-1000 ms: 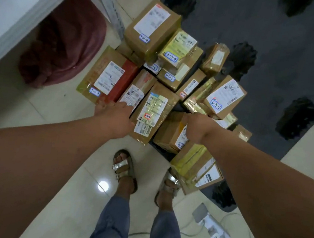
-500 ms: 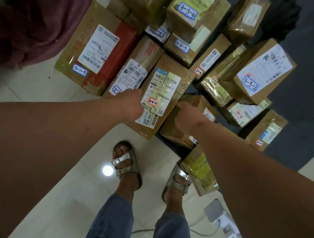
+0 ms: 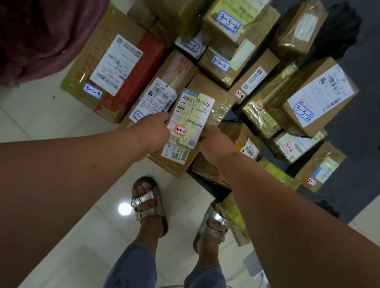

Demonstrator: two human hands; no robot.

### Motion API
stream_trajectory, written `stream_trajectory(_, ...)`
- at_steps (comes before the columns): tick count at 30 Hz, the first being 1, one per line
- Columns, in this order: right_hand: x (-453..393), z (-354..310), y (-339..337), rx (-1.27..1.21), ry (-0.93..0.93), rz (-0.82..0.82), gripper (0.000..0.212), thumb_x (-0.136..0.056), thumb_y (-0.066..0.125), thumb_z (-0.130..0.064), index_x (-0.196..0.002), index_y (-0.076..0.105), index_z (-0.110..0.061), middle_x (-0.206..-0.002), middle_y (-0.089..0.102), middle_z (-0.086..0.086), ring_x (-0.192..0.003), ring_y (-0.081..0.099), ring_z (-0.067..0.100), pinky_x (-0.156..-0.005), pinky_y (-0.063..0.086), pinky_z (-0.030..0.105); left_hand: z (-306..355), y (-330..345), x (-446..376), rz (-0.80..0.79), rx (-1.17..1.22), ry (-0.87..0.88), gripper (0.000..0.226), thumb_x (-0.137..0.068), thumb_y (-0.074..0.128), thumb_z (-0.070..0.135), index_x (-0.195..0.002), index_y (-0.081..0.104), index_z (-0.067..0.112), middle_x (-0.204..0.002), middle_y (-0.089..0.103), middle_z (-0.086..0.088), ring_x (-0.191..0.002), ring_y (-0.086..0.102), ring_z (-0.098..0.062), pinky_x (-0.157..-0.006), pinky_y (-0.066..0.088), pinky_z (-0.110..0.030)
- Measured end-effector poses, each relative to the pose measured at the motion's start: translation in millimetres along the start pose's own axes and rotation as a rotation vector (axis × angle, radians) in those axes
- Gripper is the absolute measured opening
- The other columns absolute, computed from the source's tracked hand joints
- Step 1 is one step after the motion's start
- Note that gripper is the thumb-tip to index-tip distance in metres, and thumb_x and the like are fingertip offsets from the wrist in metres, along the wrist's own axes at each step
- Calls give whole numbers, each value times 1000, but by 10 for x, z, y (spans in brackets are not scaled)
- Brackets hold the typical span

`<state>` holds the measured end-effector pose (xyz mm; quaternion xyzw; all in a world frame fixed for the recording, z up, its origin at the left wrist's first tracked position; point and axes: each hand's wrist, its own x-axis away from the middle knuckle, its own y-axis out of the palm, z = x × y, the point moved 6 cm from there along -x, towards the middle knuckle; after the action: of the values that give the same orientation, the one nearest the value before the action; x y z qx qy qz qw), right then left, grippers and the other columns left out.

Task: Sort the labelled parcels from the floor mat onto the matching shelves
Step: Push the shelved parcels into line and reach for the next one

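A heap of brown cardboard parcels lies on the dark floor mat [image 3: 374, 97] and the tiles in front of me. My left hand [image 3: 154, 129] grips the left edge of a long parcel [image 3: 208, 101] tagged 3-1-11 in red. My right hand [image 3: 216, 140] grips its right edge. Around it lie the red-sided parcel 3-1-9 [image 3: 113, 65], parcel 3-1-5 [image 3: 223, 65], parcel 3-3-4 [image 3: 233, 14] on top of the heap, and parcel 3-3-2 [image 3: 320, 96] at the right.
A dark red bag [image 3: 40, 22] lies on the tiles at upper left. My feet in silver sandals [image 3: 147, 205] stand just before the heap, a yellow-taped parcel [image 3: 235, 216] by the right foot. A white power strip with a cable [image 3: 257, 270] lies at lower right.
My head has dropped closer to the heap. Both hands moved inward onto the 3-1-11 parcel and now grip its two sides; a second ago they were beside it.
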<state>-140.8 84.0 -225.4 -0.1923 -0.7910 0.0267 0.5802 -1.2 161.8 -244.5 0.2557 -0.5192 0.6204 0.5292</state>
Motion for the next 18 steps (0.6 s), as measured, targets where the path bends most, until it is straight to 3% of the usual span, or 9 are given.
stream_trajectory(3,157,-97,-77,-10,-16,0,46,-100,38,-6,-145,37,-12,-137,55,11,-121,53,27,-83,44,29,23,-123,159,29,40,7,33,-97,49,8,-125,64,16,-125,64,-3,-111,60,-27,-96,53,-44)
stream_trajectory(8,468,-280,-254,-19,-52,0,44,-101,42,-9,-144,40,-17,-119,60,6,-90,52,14,-59,39,20,142,-313,502,51,130,25,32,-96,51,11,-112,70,30,-104,71,1,-93,68,-26,-82,60,-40)
stream_trajectory(10,613,-359,-325,-19,-60,3,42,-100,46,-10,-141,43,-16,-101,57,0,-89,54,14,-70,46,24,228,-407,679,63,184,42,32,-97,52,10,-109,69,34,-103,71,0,-93,68,-27,-80,59,-38)
stream_trajectory(12,776,-453,-388,-29,-68,3,39,-99,49,-12,-137,46,-15,-96,56,-2,-96,56,17,-85,51,32,309,-508,847,82,218,65,31,-97,56,12,-115,68,34,-104,70,1,-96,67,-25,-84,58,-40)
stream_trajectory(16,1108,-651,-518,-25,-109,6,38,-98,53,-21,-135,46,-16,-120,63,6,-110,61,21,-96,52,37,444,-732,1204,126,309,121,35,-97,60,11,-120,60,38,-97,64,10,-88,62,-9,-65,50,-19)
stream_trajectory(18,1292,-750,-593,-35,-133,18,36,-97,54,-21,-132,48,-15,-119,63,6,-110,60,22,-97,51,39,508,-843,1415,156,322,143,34,-93,66,16,-123,62,34,-108,67,6,-97,63,-13,-73,53,-22)
